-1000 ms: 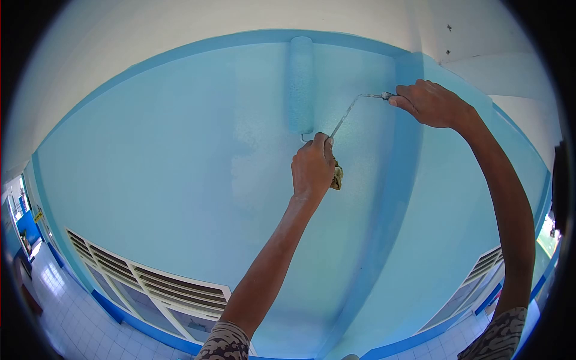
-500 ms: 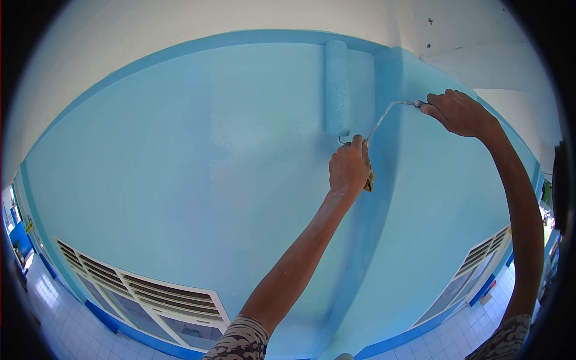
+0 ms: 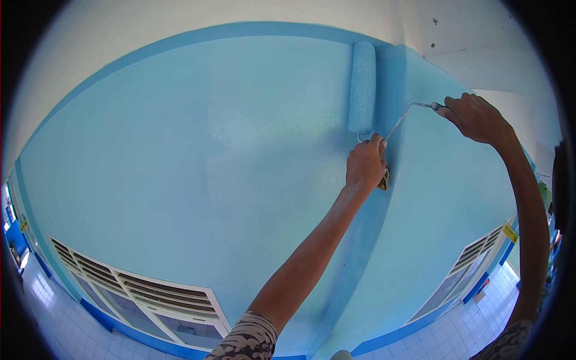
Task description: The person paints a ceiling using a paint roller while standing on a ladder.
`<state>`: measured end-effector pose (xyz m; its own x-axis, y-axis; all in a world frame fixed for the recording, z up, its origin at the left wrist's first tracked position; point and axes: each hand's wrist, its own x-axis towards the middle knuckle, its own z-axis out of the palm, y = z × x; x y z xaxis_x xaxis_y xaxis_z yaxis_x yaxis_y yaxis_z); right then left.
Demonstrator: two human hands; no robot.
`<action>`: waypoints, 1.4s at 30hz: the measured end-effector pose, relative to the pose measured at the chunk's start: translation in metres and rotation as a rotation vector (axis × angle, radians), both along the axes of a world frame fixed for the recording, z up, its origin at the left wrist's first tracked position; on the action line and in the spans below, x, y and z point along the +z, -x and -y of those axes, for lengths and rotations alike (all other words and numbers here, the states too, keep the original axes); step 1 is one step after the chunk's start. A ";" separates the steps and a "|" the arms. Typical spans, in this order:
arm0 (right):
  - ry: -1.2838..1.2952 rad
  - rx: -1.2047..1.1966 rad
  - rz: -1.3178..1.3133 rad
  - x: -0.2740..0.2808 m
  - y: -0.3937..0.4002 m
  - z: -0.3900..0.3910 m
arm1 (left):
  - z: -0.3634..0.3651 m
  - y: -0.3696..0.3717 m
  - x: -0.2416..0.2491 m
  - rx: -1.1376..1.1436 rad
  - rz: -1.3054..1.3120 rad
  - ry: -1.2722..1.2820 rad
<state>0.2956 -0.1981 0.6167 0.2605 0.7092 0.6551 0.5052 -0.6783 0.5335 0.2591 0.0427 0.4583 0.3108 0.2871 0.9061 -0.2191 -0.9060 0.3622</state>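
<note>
A light blue paint roller (image 3: pixel 362 89) stands upright against the wall (image 3: pixel 258 150), close to the darker blue band at the corner. My left hand (image 3: pixel 366 161) is closed round the roller's wire frame just below the sleeve, with a yellowish-brown cloth (image 3: pixel 384 179) showing beneath its fingers. Up and to the right, my right hand (image 3: pixel 477 117) grips the dark handle end of the same roller, mostly hidden in its fingers. Left of the roller, a patch of the wall looks wet and shiny.
Louvred windows (image 3: pixel 138 294) sit low on the left, and another window (image 3: pixel 465 270) is low on the right. Above is a white ceiling (image 3: pixel 240 12). Tiled floor (image 3: pixel 72 324) shows at the bottom edges. A small yellow sign (image 3: pixel 510 233) is at the right.
The roller and both my hands have moved to the right, bringing the sleeve up to the darker corner band. My hands keep their hold.
</note>
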 end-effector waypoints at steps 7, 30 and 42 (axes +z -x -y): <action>-0.006 -0.026 0.023 -0.005 0.016 -0.005 | -0.001 0.004 -0.002 0.021 0.027 -0.036; -0.029 0.086 0.225 -0.014 0.016 0.002 | -0.001 0.013 -0.007 -0.026 0.062 -0.036; -0.053 0.258 0.157 -0.015 0.005 0.003 | -0.002 0.044 -0.005 0.127 0.122 -0.079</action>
